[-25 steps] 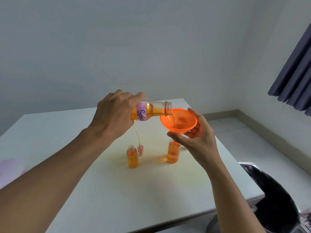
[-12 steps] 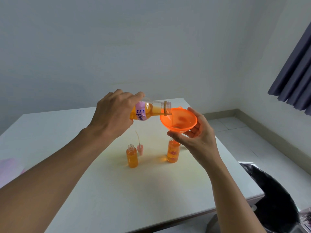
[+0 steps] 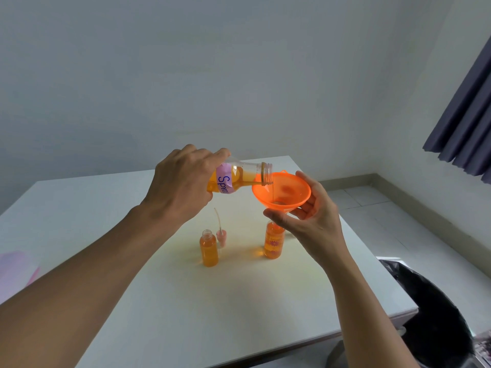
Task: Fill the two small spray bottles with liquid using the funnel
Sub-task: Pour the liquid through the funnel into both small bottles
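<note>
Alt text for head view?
A left hand tips a labelled bottle of orange liquid into an orange funnel, held by the right hand above the right small bottle; the left small bottle stands uncapped on the table.

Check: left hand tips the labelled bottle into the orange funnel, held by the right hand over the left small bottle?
Wrong bottle. In the head view the right hand holds the orange funnel over the right small bottle; the left small bottle stands apart. The rest holds.
</note>
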Demonstrator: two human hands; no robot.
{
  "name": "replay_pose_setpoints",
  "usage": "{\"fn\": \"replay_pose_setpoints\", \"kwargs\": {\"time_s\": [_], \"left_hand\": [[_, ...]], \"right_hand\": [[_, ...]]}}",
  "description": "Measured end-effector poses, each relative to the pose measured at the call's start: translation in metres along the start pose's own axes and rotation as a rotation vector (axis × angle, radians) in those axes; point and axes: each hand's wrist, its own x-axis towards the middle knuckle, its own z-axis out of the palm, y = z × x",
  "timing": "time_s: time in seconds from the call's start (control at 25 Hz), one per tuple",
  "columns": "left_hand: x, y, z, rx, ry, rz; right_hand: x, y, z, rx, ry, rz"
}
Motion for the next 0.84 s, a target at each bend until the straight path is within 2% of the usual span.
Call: {"fn": "replay_pose_setpoints", "kwargs": {"time_s": [0.24,0.6,0.84], "left_hand": [[0.002,0.001,-0.002,-0.025,-0.002,-0.01],[-0.005,0.003,-0.005,-0.236,-0.105,-0.15],[-0.015,-0.001,-0.01,-0.313,-0.061,-0.215]], "right_hand": [[0.0,-0.001,0.001,-0.003,0.002,-0.006],[0.002,-0.004,0.0,-0.027,0.002,-0.022],[0.001,-0.009,0.0,-0.011,0.027,-0.021]]}}
